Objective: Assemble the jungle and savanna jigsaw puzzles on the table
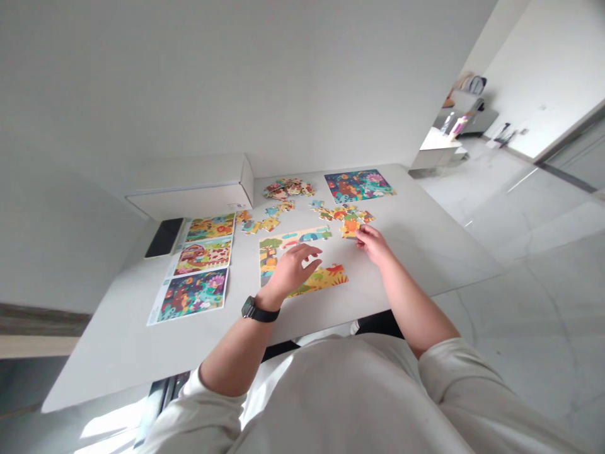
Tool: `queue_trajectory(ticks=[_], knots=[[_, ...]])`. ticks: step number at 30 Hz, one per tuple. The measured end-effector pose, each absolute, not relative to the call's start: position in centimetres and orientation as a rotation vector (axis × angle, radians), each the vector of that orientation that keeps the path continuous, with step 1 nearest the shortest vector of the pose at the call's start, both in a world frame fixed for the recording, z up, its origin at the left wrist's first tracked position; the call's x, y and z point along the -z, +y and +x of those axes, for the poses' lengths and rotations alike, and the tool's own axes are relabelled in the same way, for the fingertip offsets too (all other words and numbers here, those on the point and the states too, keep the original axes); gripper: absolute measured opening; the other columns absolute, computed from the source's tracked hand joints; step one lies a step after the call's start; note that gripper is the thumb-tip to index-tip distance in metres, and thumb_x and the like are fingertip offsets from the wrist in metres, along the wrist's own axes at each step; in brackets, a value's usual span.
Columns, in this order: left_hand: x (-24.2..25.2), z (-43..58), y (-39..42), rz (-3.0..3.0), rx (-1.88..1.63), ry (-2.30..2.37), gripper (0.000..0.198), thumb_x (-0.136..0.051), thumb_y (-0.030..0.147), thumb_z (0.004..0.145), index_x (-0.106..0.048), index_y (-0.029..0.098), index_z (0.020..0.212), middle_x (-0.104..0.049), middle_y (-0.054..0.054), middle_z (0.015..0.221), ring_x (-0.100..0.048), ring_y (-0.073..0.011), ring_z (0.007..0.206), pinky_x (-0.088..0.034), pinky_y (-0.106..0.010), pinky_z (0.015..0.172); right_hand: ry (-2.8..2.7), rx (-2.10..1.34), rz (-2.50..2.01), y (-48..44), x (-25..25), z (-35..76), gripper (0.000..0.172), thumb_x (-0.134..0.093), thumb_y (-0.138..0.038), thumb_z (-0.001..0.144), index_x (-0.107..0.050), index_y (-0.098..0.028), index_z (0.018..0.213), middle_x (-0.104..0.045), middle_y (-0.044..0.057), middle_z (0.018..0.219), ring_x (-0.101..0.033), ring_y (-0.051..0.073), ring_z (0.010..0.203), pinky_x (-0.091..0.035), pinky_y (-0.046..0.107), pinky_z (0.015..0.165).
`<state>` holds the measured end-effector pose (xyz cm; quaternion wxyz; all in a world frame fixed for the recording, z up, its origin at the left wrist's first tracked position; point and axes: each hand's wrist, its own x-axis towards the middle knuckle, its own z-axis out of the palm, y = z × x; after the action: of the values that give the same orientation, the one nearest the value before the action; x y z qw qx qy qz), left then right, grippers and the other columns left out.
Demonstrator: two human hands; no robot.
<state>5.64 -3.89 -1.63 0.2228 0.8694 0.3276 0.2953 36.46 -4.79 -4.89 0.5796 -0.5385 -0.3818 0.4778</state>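
Observation:
A partly joined jigsaw puzzle with yellow, green and blue artwork lies on the table in front of me, its middle and right side showing bare tabletop. Over it hovers my left hand, fingers apart and curved, with nothing between them. My right hand pinches an orange and yellow puzzle piece to the right of the joined part. Loose pieces lie just beyond that hand, and further loose pieces are spread behind the puzzle. Part of the puzzle is hidden under my left hand.
A pile of pieces sits near the wall, beside a white box. At the back right lies a dark, colourful puzzle picture. A sheet with three pictures and a black phone are on the left of the table.

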Motion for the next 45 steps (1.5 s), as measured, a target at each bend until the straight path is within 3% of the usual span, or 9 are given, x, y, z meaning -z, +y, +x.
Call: queue_trajectory(ticks=[6, 13, 22, 31, 36, 45], knots=[[4.1, 7.2, -6.2, 2.702, -0.590, 0.945, 0.030, -0.077, 0.037, 0.099, -0.078, 0.027, 0.127, -0.076, -0.010, 0.124, -0.068, -0.0299, 0.113, -0.056, -0.048, 0.101, -0.935, -1.121, -1.308, -4.4, 5.0, 36.3, 0.060, -0.095, -0.068, 0.057, -0.060, -0.025, 0.081, -0.060, -0.004, 0.074, -0.054, 0.014, 0.067, -0.043, 0.026, 0.062], [5.0, 8.0, -6.7, 2.719, -0.598, 0.769, 0.021, -0.067, 0.034, 0.107, -0.081, 0.028, 0.121, -0.076, -0.008, 0.130, -0.066, -0.0271, 0.116, -0.053, -0.046, 0.103, -0.989, -1.085, -1.340, -4.5, 5.0, 35.8, 0.056, -0.091, -0.069, 0.061, -0.063, -0.025, 0.081, -0.062, -0.003, 0.074, -0.054, 0.015, 0.069, -0.044, 0.026, 0.062], [5.6, 8.5, -6.6, 2.665, -0.530, 0.704, 0.020, -0.067, 0.034, 0.107, -0.085, 0.030, 0.113, -0.079, -0.007, 0.124, -0.068, -0.0250, 0.111, -0.052, -0.044, 0.104, -1.103, -1.088, -1.424, -7.1, 2.5, 36.3, 0.054, -0.091, -0.068, 0.066, -0.062, -0.025, 0.081, -0.059, -0.003, 0.071, -0.052, 0.014, 0.065, -0.043, 0.027, 0.058], [5.6, 8.5, -6.6, 2.663, -0.529, 0.694, 0.017, -0.069, 0.033, 0.105, -0.085, 0.030, 0.112, -0.078, -0.007, 0.126, -0.069, -0.0261, 0.113, -0.052, -0.047, 0.106, -1.371, -1.241, -1.675, -11.7, 3.3, 37.9, 0.046, -0.091, -0.053, 0.074, -0.072, -0.023, 0.104, -0.067, -0.003, 0.072, -0.054, 0.013, 0.055, -0.042, 0.026, 0.049], [5.6, 8.7, -6.8, 2.663, -0.527, 0.706, 0.021, -0.069, 0.028, 0.104, -0.082, 0.028, 0.120, -0.076, -0.008, 0.129, -0.068, -0.0270, 0.115, -0.053, -0.047, 0.106, -1.418, -1.214, -1.768, -11.8, 3.7, 37.6, 0.040, -0.088, -0.047, 0.077, -0.071, -0.023, 0.105, -0.069, -0.003, 0.070, -0.056, 0.014, 0.053, -0.037, 0.026, 0.046], [5.5, 9.1, -7.6, 2.695, -0.463, 0.720, 0.032, -0.061, 0.024, 0.106, -0.079, 0.029, 0.132, -0.074, -0.010, 0.132, -0.065, -0.0284, 0.118, -0.051, -0.049, 0.108, -1.525, -1.127, -1.844, -11.5, 4.2, 37.3, 0.040, -0.089, -0.036, 0.078, -0.073, -0.025, 0.113, -0.072, -0.004, 0.070, -0.057, 0.014, 0.054, -0.041, 0.028, 0.056]])
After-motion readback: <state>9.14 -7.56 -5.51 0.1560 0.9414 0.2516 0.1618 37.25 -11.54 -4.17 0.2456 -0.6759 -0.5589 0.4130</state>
